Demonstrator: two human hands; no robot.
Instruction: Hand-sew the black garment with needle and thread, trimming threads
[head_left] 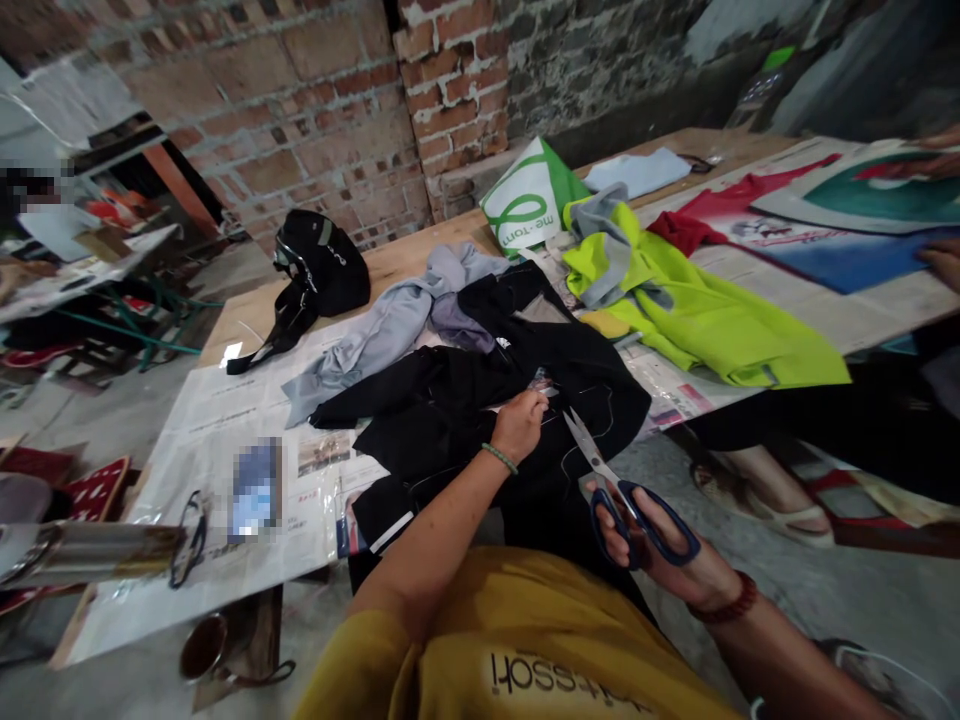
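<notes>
Black cloth makes up the garment point(600, 365) spread in front of the person, lying on the table's near side with part of it hanging over the edge. Pale stitching lines run across it. The left hand point(517, 425) is pinched tight on a small bit at its middle; exactly which bit is too small to tell. The right hand point(660, 545) grips the scissors point(594, 458), fingers through the blue handles, blades slightly parted and pointing at the garment just beside the left hand. Whether the blades touch the cloth cannot be told. Green beads point(500, 459) circle the left wrist, red beads point(727, 600) the right.

Just behind the garment lie a grey cloth point(367, 345) and a purple cloth point(460, 322). To the right is a crumpled lime garment point(727, 315), with a green-and-white packet point(525, 205) behind it. Farther right, a co-worker's hand point(945, 262) is at a red and blue cloth point(817, 255). A black bag point(334, 270) sits near the far left edge. Newspaper point(225, 405) covers much of the table point(397, 262); on it, at left, are a phone point(255, 490), glasses point(196, 535) and a steel flask point(97, 553). Below the table's left side stands a mug point(202, 645). Behind everything rises a brick wall point(300, 80).
</notes>
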